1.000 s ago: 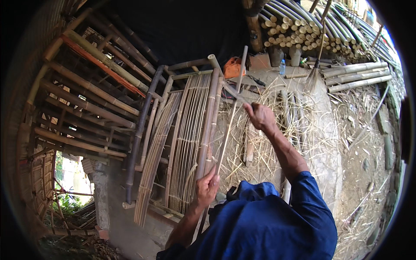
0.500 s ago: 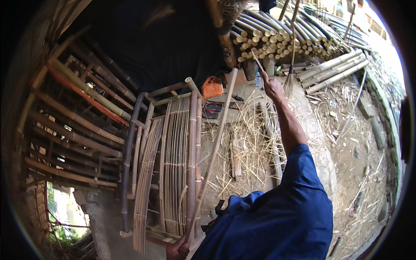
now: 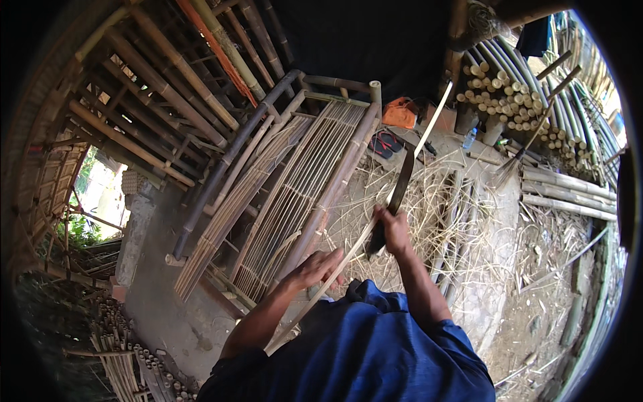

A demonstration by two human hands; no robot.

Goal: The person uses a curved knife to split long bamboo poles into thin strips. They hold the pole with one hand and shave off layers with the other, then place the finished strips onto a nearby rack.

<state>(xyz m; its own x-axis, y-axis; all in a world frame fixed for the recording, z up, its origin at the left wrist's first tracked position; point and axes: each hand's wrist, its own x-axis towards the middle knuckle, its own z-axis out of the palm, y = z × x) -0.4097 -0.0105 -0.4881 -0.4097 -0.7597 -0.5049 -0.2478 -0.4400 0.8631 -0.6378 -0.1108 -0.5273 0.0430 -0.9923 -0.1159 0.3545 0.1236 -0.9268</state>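
Observation:
A long pale bamboo strip (image 3: 434, 120) slants across the front of my body, from the far right down to my lap. My left hand (image 3: 320, 268) is closed around its lower part, near the front of my shirt. In my right hand (image 3: 394, 229) is a machete with a long dark blade (image 3: 402, 179), held close against the strip and pointing away from me. Part of the machete and strip is hidden behind the right fingers.
To the left stands a bamboo frame with a slatted panel (image 3: 305, 194). Thin shavings (image 3: 429, 214) litter the ground ahead. At the far right are stacked bamboo poles (image 3: 502, 100), a water bottle (image 3: 469, 139) and a broom (image 3: 506, 173). Sandals (image 3: 385, 144) lie by an orange bag (image 3: 400, 112).
My right hand has come down from its outstretched reach, bringing the machete to the strip. My left hand has moved up and right with the strip. The view has turned left.

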